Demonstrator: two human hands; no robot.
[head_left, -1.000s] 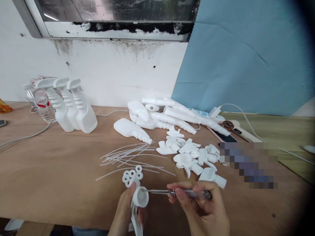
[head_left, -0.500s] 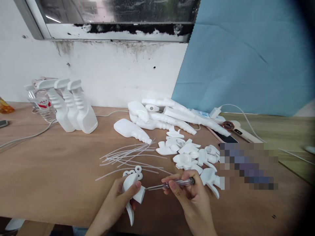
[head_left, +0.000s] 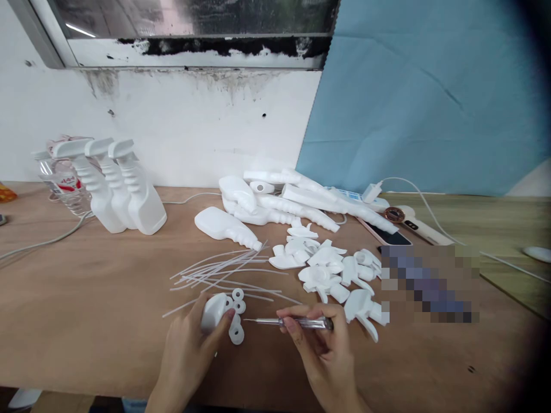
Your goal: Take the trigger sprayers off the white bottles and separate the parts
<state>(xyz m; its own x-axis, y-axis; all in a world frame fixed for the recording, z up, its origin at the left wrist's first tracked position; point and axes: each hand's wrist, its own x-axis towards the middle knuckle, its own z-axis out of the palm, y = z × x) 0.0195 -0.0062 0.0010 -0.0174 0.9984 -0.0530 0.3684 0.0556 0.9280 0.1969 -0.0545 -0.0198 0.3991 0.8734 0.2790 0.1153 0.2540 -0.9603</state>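
My left hand (head_left: 186,350) is closed around a white spray trigger head (head_left: 214,311), resting on the wooden table (head_left: 86,298) beside several small white rings (head_left: 236,332). In my right hand (head_left: 325,350), the fingers grip a thin screwdriver (head_left: 293,323) with a clear handle. The screwdriver lies nearly level, its tip pointing left toward the rings and the trigger head. Just right of my right hand lies another white trigger head (head_left: 364,312).
Thin clear tubes (head_left: 224,272) are strewn behind my hands. A heap of white trigger heads (head_left: 327,267) and lying white bottles (head_left: 275,209) sits mid-table. Three assembled spray bottles (head_left: 116,186) stand at left. A phone, charger cable and handheld device lie at right.
My left hand has lowered the trigger head onto the table by the rings, turned so its opening no longer faces me. My right hand has moved down-left with the screwdriver.
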